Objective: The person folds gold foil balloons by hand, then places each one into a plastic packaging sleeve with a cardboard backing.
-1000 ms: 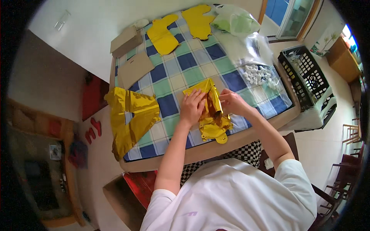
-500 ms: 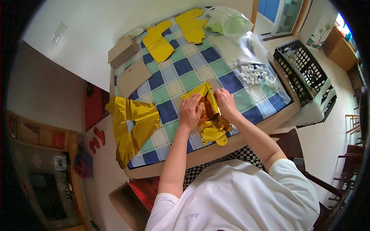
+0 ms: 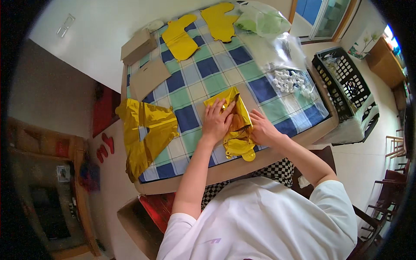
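Observation:
A shiny gold foil balloon (image 3: 239, 145), flat and partly folded, lies near the front edge of the table. A strip of cardboard-coloured material shows beside its far end. My left hand (image 3: 216, 124) rests on the folded foil, fingers stretched out and spread. At the foil's right edge is my right hand (image 3: 263, 129), its fingers curled and closed on that edge; the fingertips are partly hidden. To the left, another gold foil balloon (image 3: 149, 130) is spread out and hangs over the table's edge.
A checked cloth covers the table (image 3: 208, 67). Two flat gold foil balloons, a cardboard sheet (image 3: 149, 80) and a cardboard box (image 3: 138, 47) sit toward the back. At right are clear plastic bags (image 3: 277, 50), small white pieces (image 3: 289, 81) and a black crate (image 3: 342, 78).
My right hand has slid down along the foil's right edge, toward me. My left hand stays pressed on the foil, and the right side of the foil now lies flatter and straighter.

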Demonstrator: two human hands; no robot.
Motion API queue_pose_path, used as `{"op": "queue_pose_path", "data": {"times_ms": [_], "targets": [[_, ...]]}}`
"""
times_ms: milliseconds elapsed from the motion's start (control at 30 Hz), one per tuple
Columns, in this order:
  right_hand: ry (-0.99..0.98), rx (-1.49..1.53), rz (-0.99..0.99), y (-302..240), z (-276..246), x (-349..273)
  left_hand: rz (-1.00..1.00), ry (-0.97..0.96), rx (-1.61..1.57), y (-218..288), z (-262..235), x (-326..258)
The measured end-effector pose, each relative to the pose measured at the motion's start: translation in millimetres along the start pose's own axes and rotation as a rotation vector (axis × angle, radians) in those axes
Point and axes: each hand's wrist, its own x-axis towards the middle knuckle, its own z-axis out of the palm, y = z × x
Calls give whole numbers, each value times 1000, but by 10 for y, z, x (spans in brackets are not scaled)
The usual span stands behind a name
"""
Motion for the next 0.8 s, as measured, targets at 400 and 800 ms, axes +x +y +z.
{"op": "queue_pose_path", "data": {"times_ms": [400, 800], "targets": [[-44, 501, 251, -41, -912, 237, 15, -38, 14, -12, -16, -11], [232, -43, 363, -94, 91, 118, -64, -51, -68, -14, -14, 4]]}}
